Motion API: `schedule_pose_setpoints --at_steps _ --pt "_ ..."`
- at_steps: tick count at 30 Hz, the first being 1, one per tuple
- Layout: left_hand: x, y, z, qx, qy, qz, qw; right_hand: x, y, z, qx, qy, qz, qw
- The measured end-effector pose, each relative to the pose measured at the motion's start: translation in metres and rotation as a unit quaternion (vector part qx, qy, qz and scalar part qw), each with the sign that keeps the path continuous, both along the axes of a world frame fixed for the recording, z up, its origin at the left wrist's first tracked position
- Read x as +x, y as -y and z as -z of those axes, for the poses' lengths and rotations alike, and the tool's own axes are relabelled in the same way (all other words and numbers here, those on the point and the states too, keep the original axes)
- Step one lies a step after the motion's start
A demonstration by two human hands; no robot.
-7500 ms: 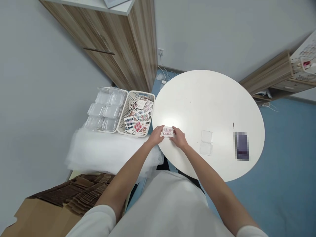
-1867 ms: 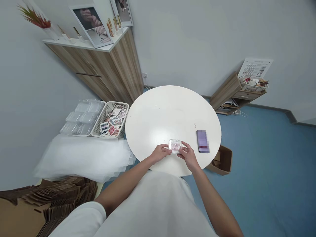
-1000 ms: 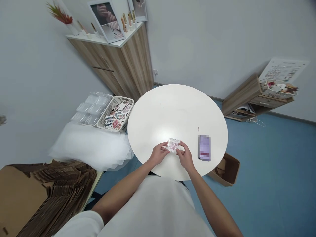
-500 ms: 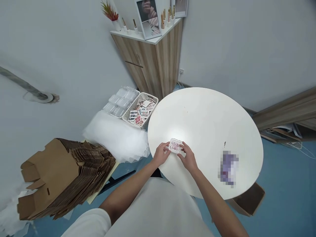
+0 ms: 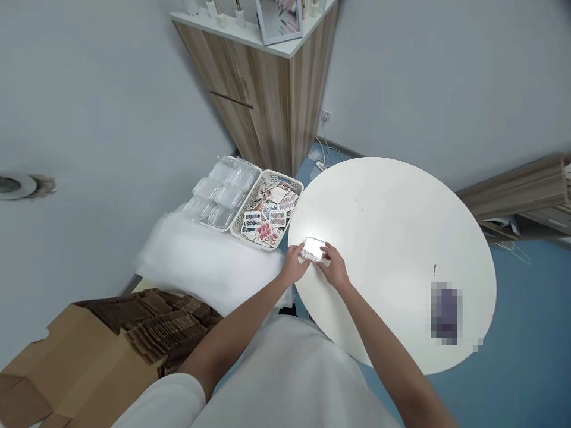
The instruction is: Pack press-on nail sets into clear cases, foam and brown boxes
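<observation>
Between my two hands, over the left part of the white round table (image 5: 401, 220), is a small clear plastic case (image 5: 313, 249) of press-on nails. Glare now whitens most of its lid, so the pink nails inside barely show. My left hand (image 5: 294, 264) grips the case at its left edge with thumb and fingers. On the opposite edge, my right hand (image 5: 333, 266) pinches it the same way. To the left of the table, a white basket (image 5: 235, 224) holds many printed nail cards (image 5: 277, 219).
Beside the basket sits a tray of clear plastic cases (image 5: 223, 184). White foam sheets (image 5: 191, 255) and flattened cardboard boxes (image 5: 98, 351) are stacked at the left. A blurred purple item (image 5: 446, 312) lies on the table's right side. A wooden cabinet (image 5: 263, 89) stands behind.
The view has turned left and downward. The case has tilted, so glare now covers the nails that showed clearly before. Both hands keep hold of it.
</observation>
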State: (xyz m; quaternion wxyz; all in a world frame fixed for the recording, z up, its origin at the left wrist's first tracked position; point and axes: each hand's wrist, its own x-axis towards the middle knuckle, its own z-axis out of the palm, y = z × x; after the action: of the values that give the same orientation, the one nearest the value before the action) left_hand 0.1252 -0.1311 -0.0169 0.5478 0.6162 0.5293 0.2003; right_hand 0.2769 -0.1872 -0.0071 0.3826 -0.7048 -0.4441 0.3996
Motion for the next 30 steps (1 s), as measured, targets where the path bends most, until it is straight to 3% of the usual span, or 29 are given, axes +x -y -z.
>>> schedule_pose_setpoints --at_steps 5,11,19,30 --pt "-0.003 -0.027 0.009 -0.003 -0.003 0.004 1.000 -0.007 -0.030 0.006 -0.011 0.013 -0.004 1.000" --pt "0.002 -0.038 0.016 0.015 -0.018 -0.003 1.000 -0.008 -0.052 0.014 -0.025 0.025 0.010 0.999" --pt "0.000 -0.040 0.020 0.016 -0.018 0.017 1.000 -0.008 -0.058 0.020 -0.033 0.042 0.019 0.998" --pt "0.002 -0.035 0.022 0.025 -0.038 0.010 0.999 -0.006 -0.056 0.029 -0.014 0.101 -0.039 0.994"
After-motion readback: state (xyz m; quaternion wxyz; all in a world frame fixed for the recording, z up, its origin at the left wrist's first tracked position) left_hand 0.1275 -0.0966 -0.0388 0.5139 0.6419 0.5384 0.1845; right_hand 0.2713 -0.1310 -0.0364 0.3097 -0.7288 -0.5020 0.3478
